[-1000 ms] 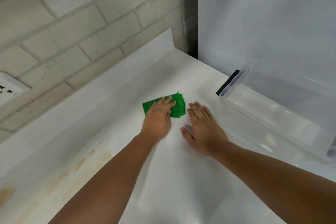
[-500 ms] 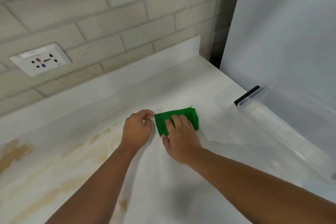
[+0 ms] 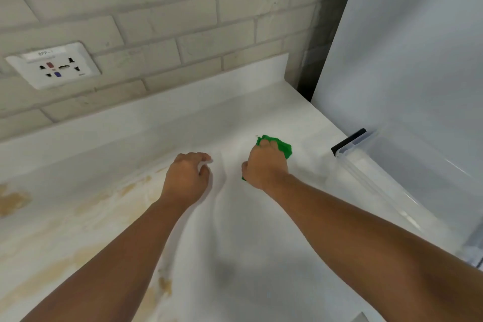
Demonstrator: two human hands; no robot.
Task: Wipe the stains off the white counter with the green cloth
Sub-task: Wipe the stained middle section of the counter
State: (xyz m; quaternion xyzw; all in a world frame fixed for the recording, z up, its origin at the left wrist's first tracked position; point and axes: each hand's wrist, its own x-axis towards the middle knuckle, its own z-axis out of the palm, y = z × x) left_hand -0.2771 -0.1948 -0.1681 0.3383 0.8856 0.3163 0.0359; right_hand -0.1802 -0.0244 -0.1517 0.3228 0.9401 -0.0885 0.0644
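Note:
My right hand (image 3: 265, 168) grips the green cloth (image 3: 283, 149), bunched under curled fingers, on the white counter (image 3: 235, 230). Only the cloth's far edge and a small corner near the wrist show. My left hand (image 3: 187, 178) hovers just left of it with fingers loosely curled, holding nothing. Brown-yellow stains (image 3: 86, 206) spread over the counter's left half, with more stains (image 3: 162, 285) near my left forearm.
A clear plastic container (image 3: 379, 172) with a black clip (image 3: 349, 141) stands at the right, against a white panel (image 3: 405, 47). A brick wall with a power socket (image 3: 53, 65) rises behind the counter's low backsplash (image 3: 156, 104).
The cloth passed from my left hand to my right hand, which went from lying flat on it to gripping it bunched. My left hand pulled away to the left. The view swung left, showing more stains.

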